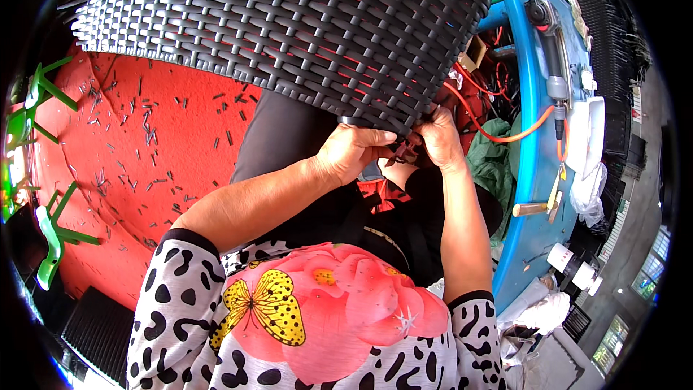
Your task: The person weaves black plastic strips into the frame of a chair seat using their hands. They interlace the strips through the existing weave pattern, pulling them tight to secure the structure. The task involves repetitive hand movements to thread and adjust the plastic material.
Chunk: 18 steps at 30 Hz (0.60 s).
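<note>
A large black woven wicker panel [289,22] fills the top of the view, tilted over my lap. My left hand [354,152] grips its lower edge with the fingers curled around the weave. Close beside it, my right hand [437,137] pinches the same edge at the corner. Between the two hands a small dark red-handled tool [404,150] shows, partly hidden; which hand holds it I cannot tell. Both forearms rise from the lower edge, out of black-and-white patterned sleeves.
A red floor [159,144] on the left is strewn with several short cut strip ends. Green plastic pieces [50,238] lie at the far left. A blue workbench [534,173] on the right carries an air tool [552,50] with an orange hose, white containers and rags.
</note>
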Each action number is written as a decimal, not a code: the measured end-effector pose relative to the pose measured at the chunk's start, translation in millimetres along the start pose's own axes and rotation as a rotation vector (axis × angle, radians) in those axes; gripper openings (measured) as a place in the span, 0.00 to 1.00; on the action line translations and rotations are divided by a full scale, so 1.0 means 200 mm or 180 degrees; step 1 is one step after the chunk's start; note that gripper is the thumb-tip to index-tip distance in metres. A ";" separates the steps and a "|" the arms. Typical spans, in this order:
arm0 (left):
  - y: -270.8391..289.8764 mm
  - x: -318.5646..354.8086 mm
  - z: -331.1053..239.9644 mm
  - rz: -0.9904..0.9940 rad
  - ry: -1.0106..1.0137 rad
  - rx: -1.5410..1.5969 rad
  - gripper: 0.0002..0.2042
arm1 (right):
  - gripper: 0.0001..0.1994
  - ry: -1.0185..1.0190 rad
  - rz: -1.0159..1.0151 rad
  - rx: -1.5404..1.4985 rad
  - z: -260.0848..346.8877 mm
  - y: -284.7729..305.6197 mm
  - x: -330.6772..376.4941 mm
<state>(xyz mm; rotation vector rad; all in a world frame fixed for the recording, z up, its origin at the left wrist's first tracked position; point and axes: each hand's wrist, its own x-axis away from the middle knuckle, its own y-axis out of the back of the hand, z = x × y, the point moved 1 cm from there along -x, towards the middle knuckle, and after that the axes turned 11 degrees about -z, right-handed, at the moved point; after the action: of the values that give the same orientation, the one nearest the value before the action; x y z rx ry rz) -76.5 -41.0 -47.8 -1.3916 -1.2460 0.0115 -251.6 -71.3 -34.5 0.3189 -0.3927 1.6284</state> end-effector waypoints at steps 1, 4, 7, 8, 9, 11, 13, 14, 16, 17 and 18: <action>-0.01 0.01 -0.01 0.0039 0.0040 0.0000 0.11 | 0.10 0.0001 0.0017 0.0064 0.00 0.01 0.00; -0.01 0.00 -0.01 0.0050 0.0088 0.0047 0.11 | 0.10 0.0063 0.0056 0.0260 -0.01 0.03 0.00; 0.03 -0.04 0.01 0.0111 0.0029 0.0055 0.12 | 0.10 0.0375 0.0002 0.0435 0.02 0.02 0.02; 0.04 -0.04 0.02 0.0147 0.0004 0.0052 0.12 | 0.10 0.0538 -0.0055 0.0485 0.03 0.00 0.04; 0.05 -0.05 0.02 0.0125 -0.0006 0.0052 0.12 | 0.10 0.0699 -0.0113 0.0535 0.05 -0.01 0.05; 0.04 -0.05 0.02 0.0086 -0.0021 0.0049 0.13 | 0.10 0.0385 -0.0088 0.0655 0.05 0.03 0.06; 0.04 -0.05 0.02 0.0071 0.0026 0.0029 0.13 | 0.08 0.0427 -0.0134 0.0688 0.01 0.05 0.06; 0.04 -0.05 0.01 0.0056 0.0038 0.0020 0.13 | 0.08 0.0762 -0.0193 0.0879 0.00 0.05 0.06; 0.03 -0.04 0.01 -0.0002 0.0054 -0.0008 0.12 | 0.07 0.1434 -0.0312 0.1261 0.00 0.05 0.07; 0.03 -0.04 0.00 -0.0016 0.0059 -0.0018 0.11 | 0.07 0.1713 -0.0421 0.1556 0.02 0.04 0.08; 0.03 -0.04 0.00 -0.0030 0.0062 -0.0029 0.10 | 0.08 0.1729 -0.0479 0.1536 0.01 0.04 0.09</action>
<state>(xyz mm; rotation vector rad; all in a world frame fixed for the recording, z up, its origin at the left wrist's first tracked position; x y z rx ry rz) -76.2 -44.4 -56.0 -1.3905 -1.2377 -0.0142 -260.4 -57.7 -25.2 0.2433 0.4334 1.5722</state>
